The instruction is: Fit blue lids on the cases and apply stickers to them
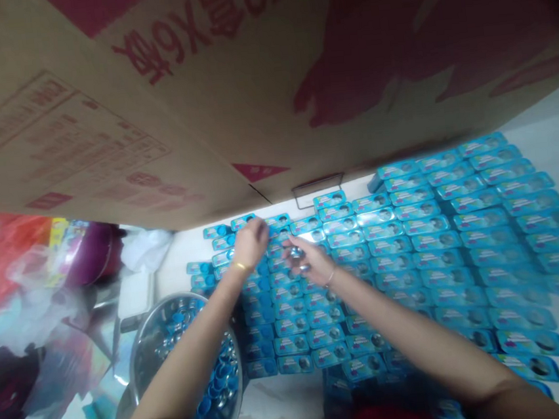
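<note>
My left hand (252, 244), with a gold bangle at the wrist, hovers over the far left rows of small blue boxes (376, 216). Its fingers look curled together, but blur hides whatever is between them. Just to the right, my right hand (314, 263) is closed loosely around a few small shiny round pieces (297, 252), silver and bluish. The blue boxes lie flat in tight rows, many with a round opening at one end; several on the left have blue round pieces in it. Beside my left forearm stands a metal bowl (134, 355) of loose blue and silver round pieces.
A large printed cardboard carton (192, 125) looms along the far side, close beyond my hands. Plastic bags (2, 262), a purple object (98, 250) and a white container (137, 294) crowd the left. More boxes reach the right side of the white table (549, 134).
</note>
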The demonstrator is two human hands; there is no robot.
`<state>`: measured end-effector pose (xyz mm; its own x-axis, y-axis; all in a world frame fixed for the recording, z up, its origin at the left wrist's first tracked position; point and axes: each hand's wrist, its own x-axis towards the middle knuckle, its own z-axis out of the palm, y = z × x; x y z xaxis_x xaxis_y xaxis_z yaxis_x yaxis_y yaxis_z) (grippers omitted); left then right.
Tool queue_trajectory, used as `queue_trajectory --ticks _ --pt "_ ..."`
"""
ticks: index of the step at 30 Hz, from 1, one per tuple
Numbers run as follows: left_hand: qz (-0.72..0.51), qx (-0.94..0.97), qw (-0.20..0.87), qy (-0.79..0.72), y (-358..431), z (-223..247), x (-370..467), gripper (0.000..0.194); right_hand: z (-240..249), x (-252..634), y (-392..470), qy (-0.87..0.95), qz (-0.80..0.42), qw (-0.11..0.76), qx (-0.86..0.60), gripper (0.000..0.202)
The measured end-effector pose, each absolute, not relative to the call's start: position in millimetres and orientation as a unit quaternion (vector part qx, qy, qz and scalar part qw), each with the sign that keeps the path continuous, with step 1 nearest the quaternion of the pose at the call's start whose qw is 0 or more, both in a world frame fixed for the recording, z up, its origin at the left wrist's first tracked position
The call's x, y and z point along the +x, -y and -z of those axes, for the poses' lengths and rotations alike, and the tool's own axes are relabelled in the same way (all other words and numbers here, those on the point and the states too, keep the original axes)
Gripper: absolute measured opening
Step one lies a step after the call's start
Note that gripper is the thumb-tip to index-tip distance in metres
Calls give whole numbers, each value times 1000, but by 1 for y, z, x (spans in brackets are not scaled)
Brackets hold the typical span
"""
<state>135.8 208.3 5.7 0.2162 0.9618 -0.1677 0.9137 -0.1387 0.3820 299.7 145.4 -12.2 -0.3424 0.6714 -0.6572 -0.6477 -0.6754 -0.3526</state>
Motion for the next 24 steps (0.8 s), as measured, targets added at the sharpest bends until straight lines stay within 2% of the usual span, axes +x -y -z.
queue_trajectory --ticks 2,5,10,15,18,20,22,24 --pt "-36 673 175 -717 -233 -1 126 14 9 304 -144 15 -824 402 -398 20" --pt "37 607 159 -778 -268 4 112 15 9 309 -141 25 -825 405 -393 20" --pt "189 591 198 -759 -296 9 102 33 14 312 -138 42 -832 403 -379 28" --pt "231 583 158 -763 -297 7 101 48 10 318 -139 9 -831 403 -384 41" --pt "196 595 130 -769 -281 -6 114 41 5 322 -139 -4 -827 401 -395 53" --pt "113 655 138 -734 -259 -19 132 29 1 324 -137 -7 -819 400 -411 59" --pt "12 745 211 -633 -229 -33 155 21 -2 324 -136 -3 -815 395 -424 62" --pt "-34 808 301 -505 -199 -43 181 21 -5 322 -135 7 -819 391 -420 66"
